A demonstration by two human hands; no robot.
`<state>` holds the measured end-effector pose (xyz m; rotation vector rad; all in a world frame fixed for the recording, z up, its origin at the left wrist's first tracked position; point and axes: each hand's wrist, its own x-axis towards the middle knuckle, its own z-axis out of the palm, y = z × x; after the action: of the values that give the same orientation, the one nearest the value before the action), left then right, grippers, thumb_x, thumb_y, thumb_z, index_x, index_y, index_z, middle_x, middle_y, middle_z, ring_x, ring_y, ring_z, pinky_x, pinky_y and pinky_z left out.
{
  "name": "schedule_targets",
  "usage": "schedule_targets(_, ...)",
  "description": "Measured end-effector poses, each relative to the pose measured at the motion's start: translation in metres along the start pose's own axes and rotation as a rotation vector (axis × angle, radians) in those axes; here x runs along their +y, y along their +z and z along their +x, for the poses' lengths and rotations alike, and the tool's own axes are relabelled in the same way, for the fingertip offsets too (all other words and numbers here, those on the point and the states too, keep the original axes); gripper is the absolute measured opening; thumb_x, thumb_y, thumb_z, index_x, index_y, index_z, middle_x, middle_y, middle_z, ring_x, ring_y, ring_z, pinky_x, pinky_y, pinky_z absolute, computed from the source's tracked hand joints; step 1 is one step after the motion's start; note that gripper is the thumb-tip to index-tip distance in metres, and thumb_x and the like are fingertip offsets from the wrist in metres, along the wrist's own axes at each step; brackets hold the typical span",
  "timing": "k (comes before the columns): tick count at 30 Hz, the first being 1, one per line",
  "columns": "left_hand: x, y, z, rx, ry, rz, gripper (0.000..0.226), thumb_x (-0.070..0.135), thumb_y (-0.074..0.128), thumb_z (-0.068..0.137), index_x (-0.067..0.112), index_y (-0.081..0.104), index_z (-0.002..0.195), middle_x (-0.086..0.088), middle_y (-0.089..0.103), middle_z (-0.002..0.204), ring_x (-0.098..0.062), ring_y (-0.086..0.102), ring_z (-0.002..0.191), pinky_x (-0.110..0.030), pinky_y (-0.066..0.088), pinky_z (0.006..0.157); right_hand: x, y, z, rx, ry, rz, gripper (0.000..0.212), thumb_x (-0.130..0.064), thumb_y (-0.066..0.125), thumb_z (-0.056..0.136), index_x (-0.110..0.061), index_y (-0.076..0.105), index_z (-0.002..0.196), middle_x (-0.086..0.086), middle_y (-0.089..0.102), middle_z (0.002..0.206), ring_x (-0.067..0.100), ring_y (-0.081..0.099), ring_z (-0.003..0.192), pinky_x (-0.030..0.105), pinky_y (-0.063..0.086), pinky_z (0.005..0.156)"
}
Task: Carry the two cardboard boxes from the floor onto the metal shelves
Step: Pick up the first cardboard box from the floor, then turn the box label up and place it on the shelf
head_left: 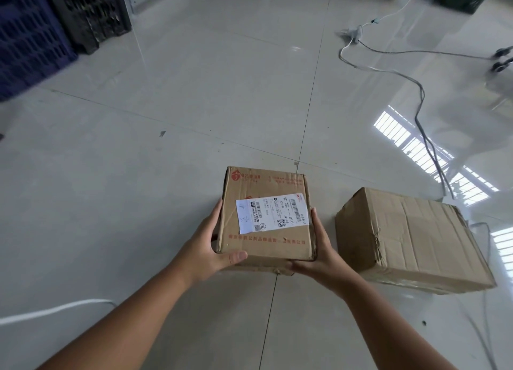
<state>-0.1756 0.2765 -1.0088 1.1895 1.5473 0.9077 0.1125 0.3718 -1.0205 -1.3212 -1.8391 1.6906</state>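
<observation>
A small cardboard box [266, 186] with red print and a white shipping label on top is held between both my hands. My left hand [211, 245] grips its left side, thumb over the near top edge. My right hand [319, 250] clasps the right side and near corner. I cannot tell whether the box rests on the floor or is just above it. A larger plain cardboard box [410, 239], creased and taped, lies on the tiled floor just to the right. No metal shelves are in view.
Dark blue and black plastic crates [55, 23] stand at the far left. Cables [422, 114] and a plug strip [355, 34] trail across the glossy floor on the right, passing behind the larger box. A white cord [55, 310] lies at the near left.
</observation>
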Motion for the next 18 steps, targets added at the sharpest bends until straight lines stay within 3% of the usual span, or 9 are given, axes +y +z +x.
schedule_targets(4,-0.001,0.0,0.0,0.004,0.013,0.009,0.126,0.056,0.093,0.067,0.066,0.007,0.159,0.028,0.037,0.166,-0.002,0.043,0.15,-0.046,0.042,0.123,0.001,0.0,0.001,-0.013,-0.004,0.035,0.144,-0.048,0.102,0.058,-0.066,-0.001,0.157,-0.013,0.019,0.17,0.031,0.034,0.155,0.061,0.057,0.103)
schedule_targets(13,-0.001,0.0,0.002,0.001,0.011,0.02,0.124,0.053,0.093,0.07,0.065,0.009,0.159,0.027,0.038,0.164,0.004,0.042,0.148,-0.043,0.042,0.123,-0.002,0.0,0.0,-0.014,-0.041,0.071,0.137,-0.046,0.102,0.059,-0.067,0.008,0.156,-0.012,0.022,0.167,0.031,0.037,0.152,0.057,0.061,0.097)
schedule_targets(16,0.002,0.001,0.001,-0.003,0.011,0.01,0.122,0.049,0.093,0.072,0.065,0.009,0.159,0.029,0.04,0.163,0.011,0.043,0.145,-0.041,0.042,0.123,-0.008,-0.001,-0.001,-0.032,-0.072,0.098,0.133,-0.04,0.102,0.06,-0.07,0.011,0.153,-0.011,0.027,0.165,0.029,0.045,0.149,0.055,0.063,0.093)
schedule_targets(18,0.009,-0.001,0.001,0.001,0.019,0.006,0.124,0.05,0.093,0.071,0.064,0.007,0.16,0.031,0.04,0.163,0.013,0.043,0.145,-0.041,0.042,0.124,-0.016,-0.006,-0.003,-0.04,-0.093,0.116,0.138,-0.029,0.102,0.064,-0.062,0.007,0.158,-0.007,0.027,0.167,0.022,0.056,0.141,0.049,0.065,0.088)
